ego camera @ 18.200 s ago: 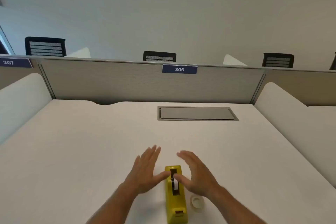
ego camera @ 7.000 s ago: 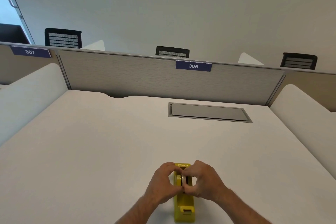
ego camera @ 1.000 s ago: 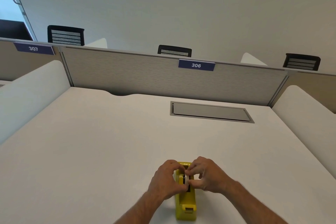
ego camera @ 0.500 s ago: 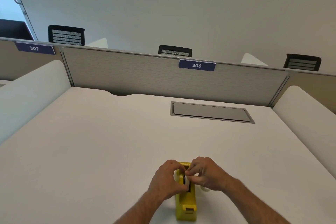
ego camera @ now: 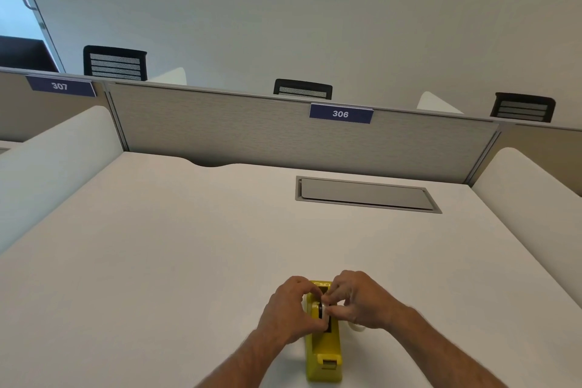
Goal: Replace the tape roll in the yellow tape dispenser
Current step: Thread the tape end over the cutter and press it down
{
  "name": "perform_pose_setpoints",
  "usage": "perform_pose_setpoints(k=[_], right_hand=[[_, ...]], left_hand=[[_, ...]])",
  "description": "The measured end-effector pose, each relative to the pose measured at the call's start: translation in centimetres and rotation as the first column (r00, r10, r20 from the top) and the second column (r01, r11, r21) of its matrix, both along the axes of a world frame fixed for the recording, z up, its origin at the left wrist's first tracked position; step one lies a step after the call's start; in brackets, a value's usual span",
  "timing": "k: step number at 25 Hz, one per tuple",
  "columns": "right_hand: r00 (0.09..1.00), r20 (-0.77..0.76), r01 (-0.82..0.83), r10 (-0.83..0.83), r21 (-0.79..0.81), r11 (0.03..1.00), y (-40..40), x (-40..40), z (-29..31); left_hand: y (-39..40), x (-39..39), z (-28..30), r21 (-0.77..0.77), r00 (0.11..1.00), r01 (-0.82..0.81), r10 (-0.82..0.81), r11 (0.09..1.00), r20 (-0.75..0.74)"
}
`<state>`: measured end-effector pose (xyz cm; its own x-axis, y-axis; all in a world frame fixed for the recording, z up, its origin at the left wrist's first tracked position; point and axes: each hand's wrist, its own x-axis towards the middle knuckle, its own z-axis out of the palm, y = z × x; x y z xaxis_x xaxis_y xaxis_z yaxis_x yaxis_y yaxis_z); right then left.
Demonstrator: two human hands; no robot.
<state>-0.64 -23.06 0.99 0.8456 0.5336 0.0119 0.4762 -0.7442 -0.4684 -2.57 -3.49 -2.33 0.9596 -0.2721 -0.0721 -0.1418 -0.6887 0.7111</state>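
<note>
White and bare, the surface (ego camera: 157,261) runs back to a grey partition (ego camera: 252,135) carrying a blue label reading 306 (ego camera: 341,113); a closed cable hatch (ego camera: 365,194) is set into it. Near the front edge stands the yellow tape dispenser (ego camera: 324,356), its cutter end toward the camera. Both hands curl over its middle. The left hand (ego camera: 288,309) wraps the dispenser's left side, while the right hand (ego camera: 362,301) pinches something white, apparently the tape roll (ego camera: 327,309), at the slot; fingers hide most of it. A pale ring, likely a second roll (ego camera: 357,327), peeks from under the right wrist, mostly covered.
</note>
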Motion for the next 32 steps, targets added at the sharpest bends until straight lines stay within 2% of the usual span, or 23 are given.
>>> perform_pose_setpoints(k=[11, 22, 32], right_hand=[[1.0, 0.013, 0.011, -0.011, -0.008, 1.0, 0.2, -0.3, -0.1], [0.994, 0.109, 0.014, -0.018, 0.034, 0.999, 0.3, -0.5, -1.0], [0.996, 0.075, 0.036, -0.042, 0.076, 0.996, 0.2, -1.0, -0.8]], left_hand=[[0.1, 0.0, 0.0, -0.007, 1.0, 0.002, -0.002, 1.0, -0.008], [0.0, -0.2, 0.1, -0.02, 1.0, -0.005, 0.005, 1.0, -0.004], [0.1, -0.2, 0.3, -0.04, 1.0, -0.005, 0.004, 0.999, -0.01]])
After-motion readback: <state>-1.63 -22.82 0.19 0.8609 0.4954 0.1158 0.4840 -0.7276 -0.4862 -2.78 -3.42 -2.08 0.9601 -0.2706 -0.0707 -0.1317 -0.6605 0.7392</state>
